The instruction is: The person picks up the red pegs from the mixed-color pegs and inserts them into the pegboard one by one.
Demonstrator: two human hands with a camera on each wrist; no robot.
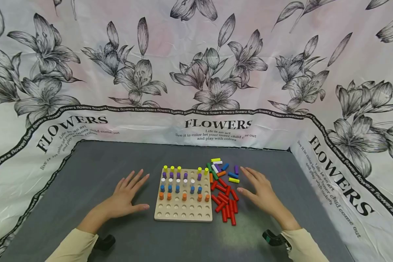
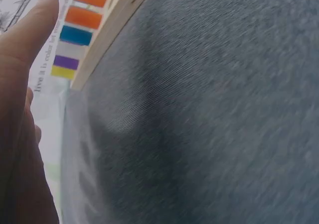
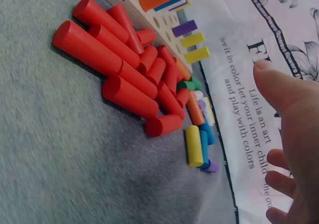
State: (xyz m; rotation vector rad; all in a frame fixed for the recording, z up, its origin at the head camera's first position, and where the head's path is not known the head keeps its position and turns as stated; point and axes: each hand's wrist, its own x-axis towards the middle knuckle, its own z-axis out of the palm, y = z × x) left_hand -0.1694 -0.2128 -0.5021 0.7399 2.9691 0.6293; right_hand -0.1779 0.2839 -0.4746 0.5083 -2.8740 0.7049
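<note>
A wooden pegboard lies on the grey table, with rows of yellow, purple, white, blue and orange pegs standing in its holes. The two rows nearest the person hold no pegs. To the board's left, my left hand spreads its fingers and touches no peg. My right hand is on the other side, beside the loose pegs, fingers extended and nothing held. Many red pegs are heaped along the board's right edge. Behind them lie mixed pegs, among them a yellow peg and an orange peg.
The grey tabletop is bordered at the back and sides by a white cloth with printed flowers and lettering. A black wrist strap shows at the right sleeve, and a dark device at the left one.
</note>
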